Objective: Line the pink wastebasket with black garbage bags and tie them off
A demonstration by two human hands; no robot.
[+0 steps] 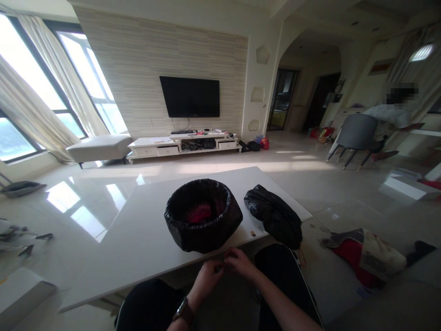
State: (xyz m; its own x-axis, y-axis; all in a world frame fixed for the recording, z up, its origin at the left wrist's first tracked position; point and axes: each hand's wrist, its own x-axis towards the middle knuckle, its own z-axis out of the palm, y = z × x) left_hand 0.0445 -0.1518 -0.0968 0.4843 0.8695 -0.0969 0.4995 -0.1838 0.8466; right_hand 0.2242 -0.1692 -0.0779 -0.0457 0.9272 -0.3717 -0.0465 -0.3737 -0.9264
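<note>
My left hand (209, 276), with a watch (181, 307) on its wrist, and my right hand (238, 262) meet just below the table's front edge. Their fingers are curled and the fingertips come together; whatever lies between them is too small or hidden to name. Right beyond them, on the white table (138, 225), stands a round container lined with a black plastic bag (206, 236). Something red (199, 213) shows inside it. To its right lies a crumpled black plastic bag (275, 214), hanging over the table's front edge.
A tiny brown piece (253, 233) lies near the table's edge. Red and beige cloth (375, 257) is on the floor at right. A white box (24, 294) stands at lower left. Farther back are a TV stand (155, 149) and a person seated on a grey chair (358, 131).
</note>
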